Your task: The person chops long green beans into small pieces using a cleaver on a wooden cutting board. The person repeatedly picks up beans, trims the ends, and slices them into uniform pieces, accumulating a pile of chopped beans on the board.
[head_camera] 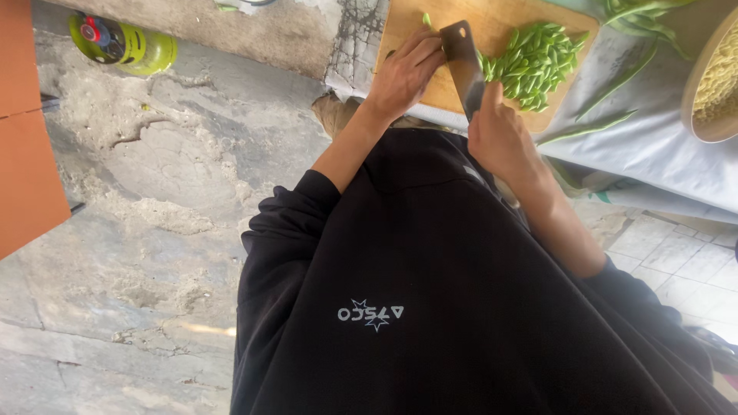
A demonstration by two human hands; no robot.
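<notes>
Nearest the camera is the person's black sweatshirt [430, 307], which fills the lower frame. Beyond it, both forearms extend to a wooden cutting board [430, 92] resting on a pale cloth [653, 146].

Right hand [503, 138]: fingers clenched around the handle of a cleaver [465, 65], forefinger laid along the blade's spine. The blade stands on edge across the board.

Left hand [403, 77]: fingers curled, knuckles just beside the blade's flat side. What it presses down is hidden under the hand; probably uncut beans.

Progress: a large heap of chopped green beans [534, 65] lies on the board on the far side of the blade, so much of the cutting is done. Several whole bean pods [615, 84] lie uncut on the cloth beside the board and remain to be processed.

Other items: a bowl [711, 84] of pale shreds at the right edge; a green bottle [123, 42] on the concrete floor [154, 230].
</notes>
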